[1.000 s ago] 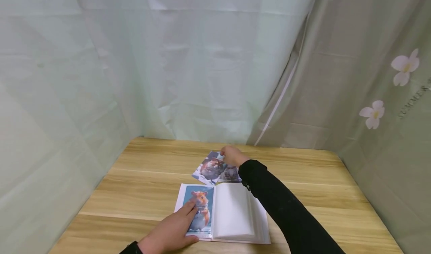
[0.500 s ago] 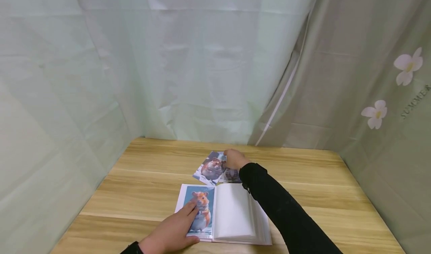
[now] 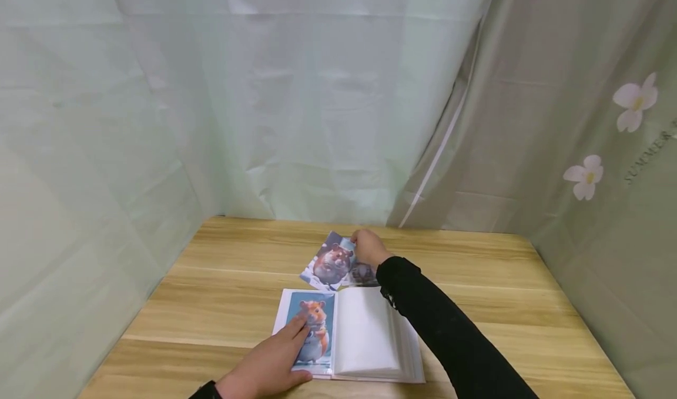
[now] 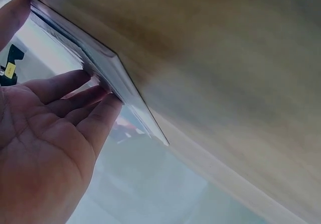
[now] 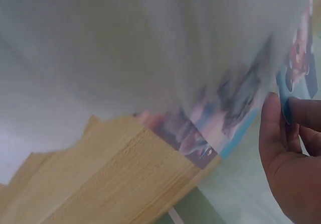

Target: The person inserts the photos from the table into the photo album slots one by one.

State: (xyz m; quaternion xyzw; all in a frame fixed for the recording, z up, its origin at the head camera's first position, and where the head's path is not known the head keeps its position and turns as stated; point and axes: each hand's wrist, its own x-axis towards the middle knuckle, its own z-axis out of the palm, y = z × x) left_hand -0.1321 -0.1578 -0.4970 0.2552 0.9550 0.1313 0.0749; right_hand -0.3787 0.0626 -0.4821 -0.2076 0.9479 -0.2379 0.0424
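Observation:
An album (image 3: 368, 334) lies spread at the front of the table, a hamster picture (image 3: 320, 343) in its left page and a blank white page on the right. Across that picture rests my left hand (image 3: 272, 355), fingers extended, thumb at the album's lower edge. Beyond the album, my right hand (image 3: 370, 248) pinches the edge of a hamster photo (image 3: 330, 265) between thumb and fingers. The right wrist view shows the held photo (image 5: 299, 66) standing apart from other photos (image 5: 220, 116) on the table. One loose photo (image 3: 361, 274) is partly hidden by my right wrist.
The wooden table (image 3: 486, 305) extends to both sides of the album. Pale curtains (image 3: 317, 105) hang around its back and sides. My right sleeve (image 3: 444, 322) passes over the album's right part.
The pinched photo's far corner has risen slightly in the head view. My right hand has shifted a little to the right. My left hand stays on the album page.

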